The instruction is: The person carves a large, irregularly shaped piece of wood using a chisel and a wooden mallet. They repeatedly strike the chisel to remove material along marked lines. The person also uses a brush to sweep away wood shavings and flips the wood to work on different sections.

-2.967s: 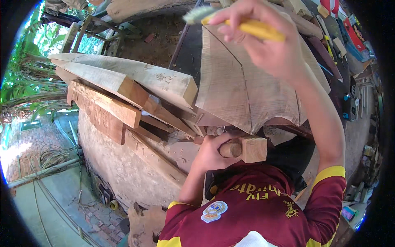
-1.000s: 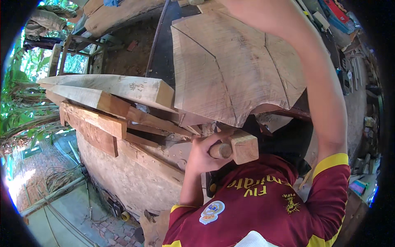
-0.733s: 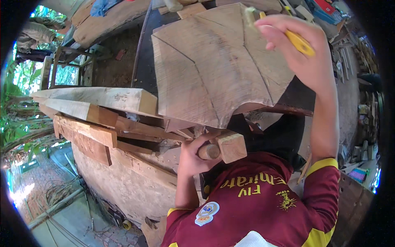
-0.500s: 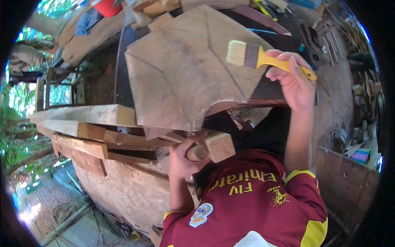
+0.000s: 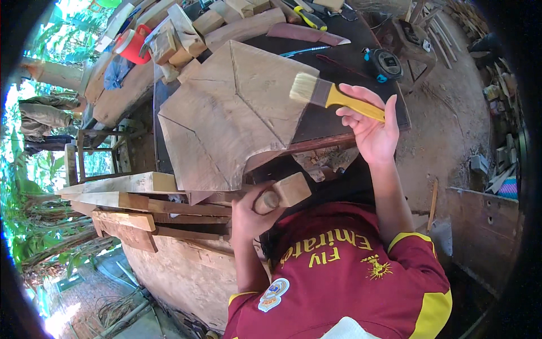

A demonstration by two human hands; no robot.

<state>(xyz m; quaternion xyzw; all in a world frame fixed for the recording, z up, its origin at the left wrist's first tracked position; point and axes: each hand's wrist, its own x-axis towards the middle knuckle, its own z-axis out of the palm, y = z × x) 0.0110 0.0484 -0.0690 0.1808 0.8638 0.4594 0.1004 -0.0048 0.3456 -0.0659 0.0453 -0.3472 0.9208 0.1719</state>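
Observation:
My right hand (image 5: 374, 127) holds a paintbrush (image 5: 354, 105) by its yellow handle, the thumb stretched apart from the curled fingers. The pale bristles point left, over the right edge of a broad, angular wooden board (image 5: 217, 127) with dark lines across it. My left hand (image 5: 248, 212) is wrapped round a round-ended wooden piece (image 5: 267, 201), just below the board's lower edge. Right beside that piece is a square-ended wooden block (image 5: 292, 190); whether the two are joined I cannot tell.
Under the board stands a dark table (image 5: 339, 51) bearing a tape measure (image 5: 384, 64), a blue pen (image 5: 305, 51), a yellow-and-black tool (image 5: 310, 18) and wood offcuts (image 5: 231, 11). A red container (image 5: 131, 46) stands far left. Long timbers (image 5: 121, 183) lie stacked at the left.
The view has shifted, showing more of the table's far side. The board looks smaller and sits farther left and lower in the picture. The paintbrush has shifted left and slightly down, still in my right hand.

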